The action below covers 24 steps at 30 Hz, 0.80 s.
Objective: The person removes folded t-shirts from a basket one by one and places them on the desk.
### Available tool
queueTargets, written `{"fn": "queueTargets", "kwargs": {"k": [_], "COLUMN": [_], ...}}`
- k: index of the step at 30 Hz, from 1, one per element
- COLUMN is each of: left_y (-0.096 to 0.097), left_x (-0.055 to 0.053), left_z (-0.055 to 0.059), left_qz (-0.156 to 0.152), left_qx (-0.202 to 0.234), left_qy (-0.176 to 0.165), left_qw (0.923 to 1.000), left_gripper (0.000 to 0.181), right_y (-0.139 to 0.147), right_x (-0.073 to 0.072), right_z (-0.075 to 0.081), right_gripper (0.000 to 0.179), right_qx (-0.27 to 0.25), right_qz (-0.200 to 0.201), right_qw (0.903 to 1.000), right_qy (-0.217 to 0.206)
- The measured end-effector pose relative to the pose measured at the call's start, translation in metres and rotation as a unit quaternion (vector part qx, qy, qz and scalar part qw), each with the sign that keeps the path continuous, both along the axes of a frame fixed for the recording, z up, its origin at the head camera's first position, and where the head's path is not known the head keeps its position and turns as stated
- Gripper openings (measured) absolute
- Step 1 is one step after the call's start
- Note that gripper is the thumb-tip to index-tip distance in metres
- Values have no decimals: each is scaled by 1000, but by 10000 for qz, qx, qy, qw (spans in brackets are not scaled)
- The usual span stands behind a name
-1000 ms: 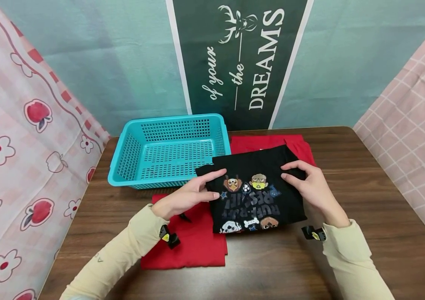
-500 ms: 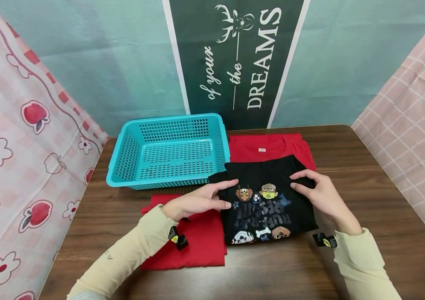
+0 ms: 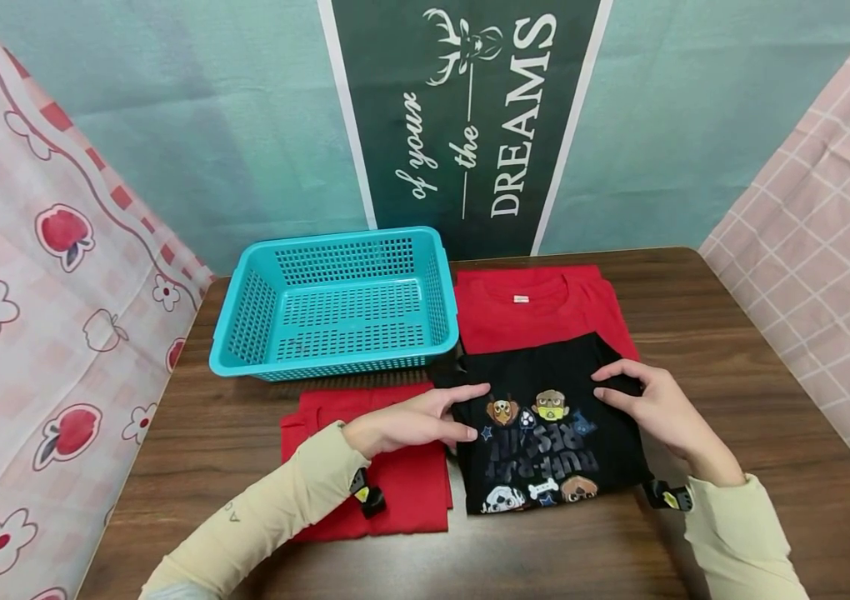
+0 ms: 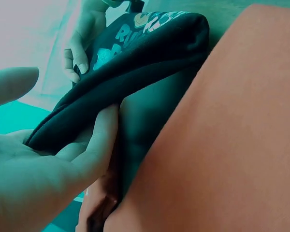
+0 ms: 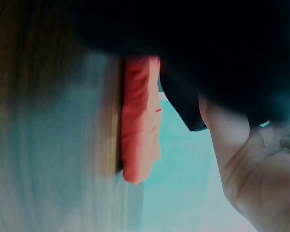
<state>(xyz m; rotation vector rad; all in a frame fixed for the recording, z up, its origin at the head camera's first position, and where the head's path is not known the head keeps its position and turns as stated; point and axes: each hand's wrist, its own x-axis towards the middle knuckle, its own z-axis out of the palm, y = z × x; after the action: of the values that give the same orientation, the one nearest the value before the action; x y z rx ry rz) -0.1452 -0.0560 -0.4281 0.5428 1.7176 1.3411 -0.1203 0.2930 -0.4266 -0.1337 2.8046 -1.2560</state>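
Observation:
Both hands hold a folded black T-shirt (image 3: 545,367), printed with cartoon dog faces and lettering, at its two sides. My left hand (image 3: 425,418) grips its left edge; in the left wrist view some fingers (image 4: 105,135) lie beneath the folded layers. Across from it, my right hand (image 3: 661,408) grips the right side, thumb and index finger on top. In the right wrist view the black cloth (image 5: 183,38) is held above the table and hides most of the fingers. A folded red T-shirt (image 3: 530,312) with a white neck label lies behind, partly covered.
At the back left stands a turquoise perforated basket (image 3: 353,362). In front of it lies another folded red garment (image 3: 402,500), partly under my left forearm. Curtains (image 3: 822,200) border the wooden table (image 3: 740,367) at the back and sides.
Both hands have moved the black T-shirt towards me and to the right. More of the red T-shirt behind it shows, including the collar and label.

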Motion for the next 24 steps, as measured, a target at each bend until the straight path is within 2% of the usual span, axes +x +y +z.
{"fn": "queueTargets", "kwargs": {"k": [7,16,24], "left_y": [8,16,20], "left_x": [4,8,10], "left_z": [-3,-9,-11], "left_qz": [-101,-93,-89], "left_qx": [65,129,12], "left_qy": [-134,-506,-597], "left_qw": [9998,9986,9982], "left_gripper": [69,68,66], "right_y": [9,16,22], "right_x": [6,13,19], "right_z": [-5,-9,-11], "right_gripper": [20,18,19], "right_qx": [195,306,357], "right_qz": [74,220,176], "right_qw": [9998,9993,9992], "right_qy": [-40,37,-70]}}
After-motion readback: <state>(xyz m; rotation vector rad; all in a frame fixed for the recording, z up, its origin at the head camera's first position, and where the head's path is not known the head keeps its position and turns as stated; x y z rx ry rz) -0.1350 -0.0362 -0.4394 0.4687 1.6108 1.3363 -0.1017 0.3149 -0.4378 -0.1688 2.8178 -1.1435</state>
